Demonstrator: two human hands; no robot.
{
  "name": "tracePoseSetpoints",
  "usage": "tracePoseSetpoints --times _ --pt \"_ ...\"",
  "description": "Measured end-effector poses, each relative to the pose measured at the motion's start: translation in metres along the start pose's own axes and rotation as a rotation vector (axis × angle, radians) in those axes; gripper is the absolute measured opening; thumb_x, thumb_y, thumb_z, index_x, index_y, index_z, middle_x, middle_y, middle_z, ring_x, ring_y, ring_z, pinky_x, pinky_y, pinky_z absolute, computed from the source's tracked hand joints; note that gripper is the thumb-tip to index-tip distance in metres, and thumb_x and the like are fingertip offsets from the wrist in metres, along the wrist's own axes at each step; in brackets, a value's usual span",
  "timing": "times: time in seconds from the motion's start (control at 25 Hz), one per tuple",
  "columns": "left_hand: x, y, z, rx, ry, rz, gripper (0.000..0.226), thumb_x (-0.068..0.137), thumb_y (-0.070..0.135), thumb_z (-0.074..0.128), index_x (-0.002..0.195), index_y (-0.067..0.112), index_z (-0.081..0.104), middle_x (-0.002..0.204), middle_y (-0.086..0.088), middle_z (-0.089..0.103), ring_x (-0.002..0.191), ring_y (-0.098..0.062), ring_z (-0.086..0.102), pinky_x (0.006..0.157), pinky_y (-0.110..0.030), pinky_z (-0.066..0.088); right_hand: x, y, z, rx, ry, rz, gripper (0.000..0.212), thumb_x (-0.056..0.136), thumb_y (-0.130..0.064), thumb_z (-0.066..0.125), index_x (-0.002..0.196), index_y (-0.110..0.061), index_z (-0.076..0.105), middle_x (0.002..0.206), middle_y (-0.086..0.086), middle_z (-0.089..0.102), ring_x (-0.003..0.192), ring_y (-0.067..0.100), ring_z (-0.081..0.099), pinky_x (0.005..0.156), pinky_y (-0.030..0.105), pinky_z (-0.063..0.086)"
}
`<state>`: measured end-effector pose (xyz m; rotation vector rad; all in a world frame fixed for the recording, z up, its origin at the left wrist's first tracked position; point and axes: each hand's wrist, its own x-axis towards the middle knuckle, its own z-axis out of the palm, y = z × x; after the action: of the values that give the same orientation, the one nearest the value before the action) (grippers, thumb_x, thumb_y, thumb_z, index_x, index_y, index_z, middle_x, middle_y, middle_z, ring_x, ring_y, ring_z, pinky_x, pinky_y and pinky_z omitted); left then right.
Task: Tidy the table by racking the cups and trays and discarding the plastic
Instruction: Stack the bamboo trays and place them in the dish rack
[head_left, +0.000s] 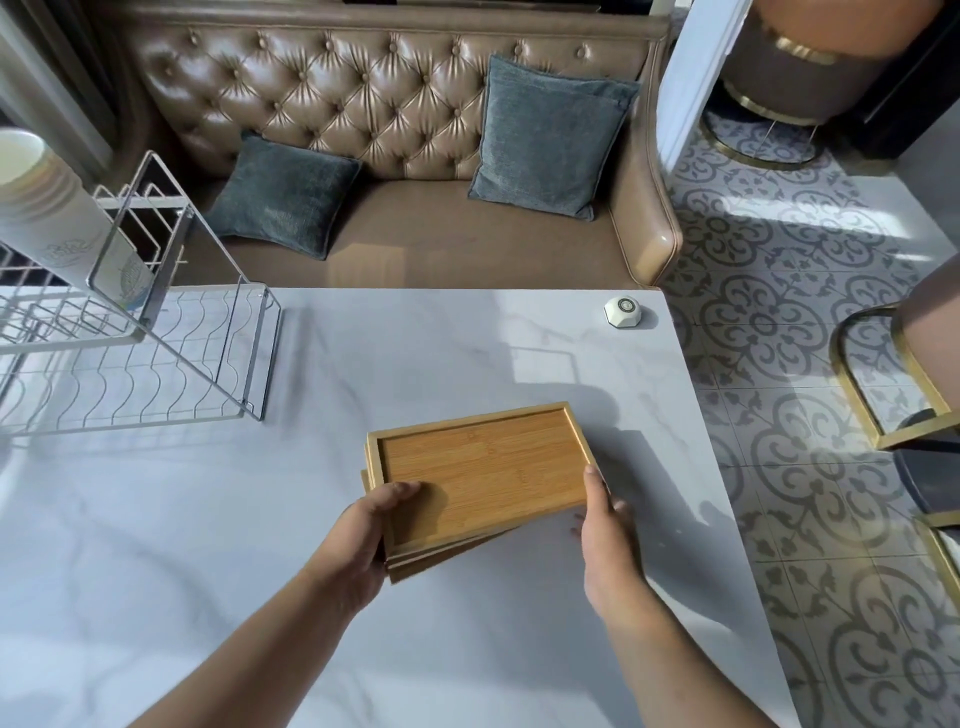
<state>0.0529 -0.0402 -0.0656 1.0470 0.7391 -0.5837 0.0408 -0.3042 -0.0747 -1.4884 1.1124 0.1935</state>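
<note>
Marble table (208, 545); left hand (363, 540), right hand (608, 551): fingers grip stacked bamboo trays (483, 467) (print on cups (47, 208) illegible).

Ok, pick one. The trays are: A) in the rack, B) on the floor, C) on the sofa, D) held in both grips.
D: the left grip and right grip hold the trays from either side, apart from the rack.
</note>
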Motion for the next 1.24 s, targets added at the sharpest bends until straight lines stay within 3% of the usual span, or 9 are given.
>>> tracePoseSetpoints --times 0.08,0.2,0.48,0.6,0.76,0.84,1.04,1.16,1.24 --pt "-0.008 -0.012 0.011 -0.048 0.006 0.009 0.045 0.085 0.023 0.072 0.126 0.007 0.066 0.115 -0.021 0.077 0.105 -0.04 0.072 0.087 -0.052 0.061 -0.025 0.015 0.011 0.199 -0.147 0.159 0.093 0.052 -0.079 0.078 0.115 -0.012 0.065 0.098 0.006 0.068 0.088 0.028 0.066 0.084 0.044 0.056" --pt "-0.019 -0.029 0.026 -0.062 -0.024 0.024 0.054 0.078 0.025 0.076 0.128 0.006 0.065 0.118 -0.024 0.076 0.112 -0.043 0.071 0.101 -0.06 0.055 -0.05 0.022 0.031 0.309 -0.379 0.308 0.089 0.045 -0.065 0.089 0.115 -0.015 0.069 0.105 0.016 0.075 0.096 0.032 0.071 0.077 0.041 0.061" --pt "-0.036 -0.045 0.032 0.006 -0.074 0.066 0.068 0.07 0.03 0.085 0.132 0.009 0.064 0.122 -0.02 0.075 0.117 -0.041 0.07 0.103 -0.062 0.053 -0.053 0.015 0.032 0.472 -0.423 0.217 0.073 0.06 -0.046 0.091 0.122 -0.014 0.067 0.092 0.011 0.079 0.085 0.027 0.071 0.065 0.037 0.059" --pt "-0.046 -0.045 0.009 -0.005 -0.159 -0.022 0.079 0.069 0.038 0.087 0.14 0.016 0.059 0.131 -0.014 0.072 0.119 -0.034 0.07 0.089 -0.047 0.061 -0.057 0.006 0.04 0.378 -0.481 0.098 0.069 0.062 -0.045 0.092 0.122 -0.021 0.068 0.112 0.011 0.078 0.103 0.032 0.072 0.075 0.041 0.058" --pt "-0.055 -0.022 -0.044 -0.063 -0.219 -0.074 0.09 0.074 0.072 0.067 0.139 0.011 0.066 0.141 -0.02 0.065 0.13 -0.033 0.064 0.111 -0.056 0.045 -0.058 -0.008 0.042 0.218 -0.641 -0.008 0.075 0.06 -0.043 0.092 0.128 -0.022 0.067 0.121 0.009 0.076 0.115 0.033 0.071 0.104 0.057 0.052" --pt "-0.055 0.001 -0.061 0.1 -0.257 -0.039 0.094 0.075 0.081 0.056 0.133 0.009 0.07 0.14 -0.023 0.064 0.132 -0.032 0.062 0.115 -0.054 0.041 -0.056 -0.013 0.041 0.179 -0.741 -0.035 0.069 0.058 -0.04 0.097 0.121 -0.023 0.074 0.124 0.011 0.075 0.116 0.032 0.071 0.104 0.057 0.051" --pt "-0.055 0.047 -0.038 0.487 -0.409 0.114 0.07 0.093 0.065 0.06 0.14 0.014 0.064 0.139 -0.013 0.068 0.13 -0.031 0.063 0.109 -0.047 0.048 -0.071 -0.021 0.05 -0.055 -0.862 -0.13 0.045 0.07 -0.033 0.092 0.113 -0.029 0.079 0.122 0.003 0.076 0.117 0.02 0.071 0.098 0.039 0.055" --pt "-0.054 0.043 -0.028 0.438 -0.282 0.216 0.072 0.08 0.048 0.085 0.138 0.016 0.06 0.13 -0.006 0.074 0.119 -0.023 0.071 0.101 -0.041 0.056 -0.08 -0.025 0.053 -0.166 -0.895 -0.207 0.038 0.081 -0.022 0.087 0.117 -0.027 0.077 0.121 -0.001 0.077 0.114 0.015 0.071 0.085 0.024 0.058" --pt "-0.054 0.029 -0.033 0.415 -0.203 0.24 0.081 0.077 0.046 0.088 0.142 0.016 0.051 0.132 -0.003 0.073 0.12 -0.02 0.07 0.104 -0.043 0.055 -0.086 -0.03 0.052 -0.317 -0.862 -0.256 0.046 0.076 -0.039 0.09 0.118 -0.03 0.074 0.12 -0.007 0.077 0.116 0.014 0.07 0.093 0.026 0.056"
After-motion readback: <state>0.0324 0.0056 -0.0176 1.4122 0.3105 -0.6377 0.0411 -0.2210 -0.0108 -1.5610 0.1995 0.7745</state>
